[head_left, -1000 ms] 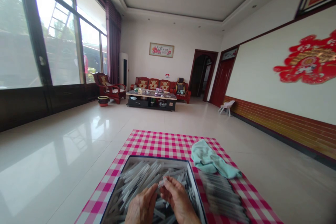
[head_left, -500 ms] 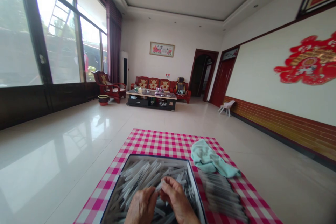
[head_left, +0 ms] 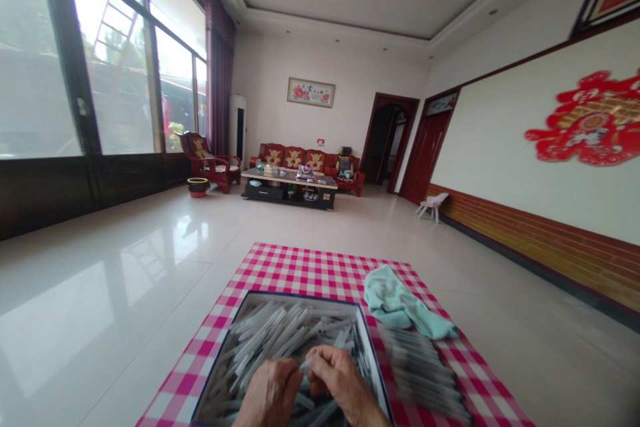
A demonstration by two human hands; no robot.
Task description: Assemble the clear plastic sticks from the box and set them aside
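My left hand (head_left: pixel 273 390) and my right hand (head_left: pixel 340 380) meet over a shallow box (head_left: pixel 373 353) with a dark blue rim. Between their pinched fingertips is a small, pale translucent plastic tube (head_left: pixel 304 365), mostly hidden by the fingers. Under the hands, the box holds a loose heap of similar slim translucent tubes (head_left: pixel 273 333), some greyish or dark inside. Right of the box lies a row of slim tubes (head_left: pixel 425 373) side by side, with dark ends; it looks blurred.
A mint green cloth (head_left: pixel 400 303) lies crumpled behind the row. Everything rests on a table with a pink and white checked tablecloth (head_left: pixel 315 270). Beyond the tiled floor stand a low coffee table (head_left: pixel 290 187), a red wooden sofa and a small white stool (head_left: pixel 433 205).
Both hands have dropped slightly toward me, and the right fingers are curled more closely around the small tube. The box, cloth and row stay in place.
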